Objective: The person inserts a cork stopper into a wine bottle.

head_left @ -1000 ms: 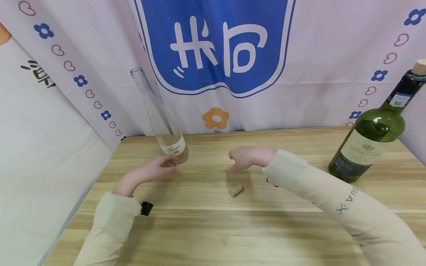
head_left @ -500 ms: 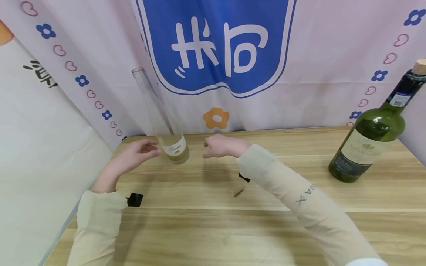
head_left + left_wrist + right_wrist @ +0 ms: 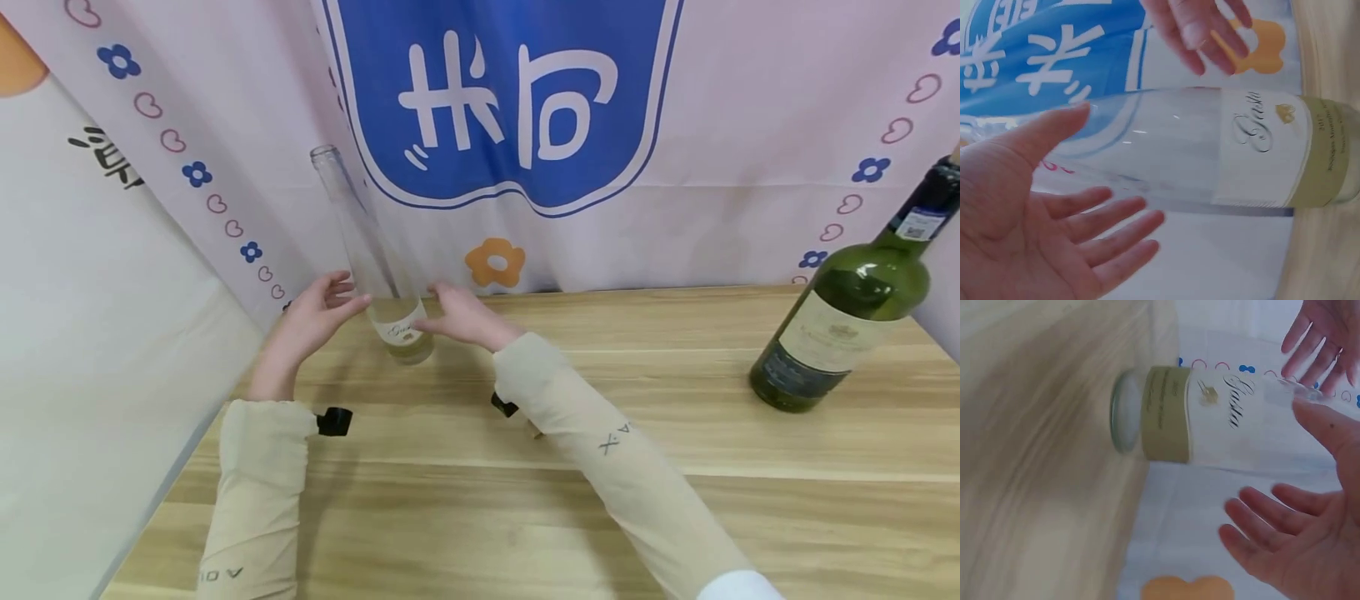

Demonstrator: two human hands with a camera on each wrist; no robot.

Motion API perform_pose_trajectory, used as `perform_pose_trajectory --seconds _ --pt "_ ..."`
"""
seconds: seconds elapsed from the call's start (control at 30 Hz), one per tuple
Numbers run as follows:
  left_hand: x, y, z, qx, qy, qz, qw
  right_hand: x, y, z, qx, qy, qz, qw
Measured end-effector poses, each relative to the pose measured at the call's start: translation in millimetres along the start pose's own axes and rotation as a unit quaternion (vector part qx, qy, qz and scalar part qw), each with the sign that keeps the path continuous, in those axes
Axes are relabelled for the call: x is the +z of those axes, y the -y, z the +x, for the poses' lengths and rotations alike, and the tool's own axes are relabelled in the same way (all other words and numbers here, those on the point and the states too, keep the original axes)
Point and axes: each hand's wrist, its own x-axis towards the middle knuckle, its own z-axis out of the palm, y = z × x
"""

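A tall clear glass bottle with a white and olive label stands upright at the back left of the table. My left hand is at its left side, thumb and fingers spread apart. On the bottle's right side is my right hand, its thumb overlapping the label in the head view. Both wrist views show the fingers extended and relaxed around the bottle, not curled onto it. In the right wrist view the bottle's base sits on the wood. The bottle's mouth has no stopper.
A green wine bottle with a cork at its top stands at the right. A loose cork lies on the wooden table, mostly hidden behind the right sleeve. A printed curtain hangs close behind the table.
My right hand has moved left to the clear bottle's side. My left hand has shifted from in front of the bottle out to the left and further back. The head view has turned slightly.
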Motion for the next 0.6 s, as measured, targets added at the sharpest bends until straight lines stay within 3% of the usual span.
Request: perform_pose_trajectory --seconds 0.17,0.37,0.6 --pt "8.9 8.2 12.9 0.004 -0.042 -0.089 0.9951 18.2 1.6 12.7 0.008 -0.04 0.056 0.9976" --pt "20.9 9.4 27.6 0.032 -0.073 -0.18 0.9804 35.0 6.1 23.7 0.007 -0.072 0.127 0.9893" --pt "28.9 3.0 37.8 0.045 -0.106 -0.216 0.9695 44.6 10.4 28.6 -0.003 -0.096 0.147 0.9845"
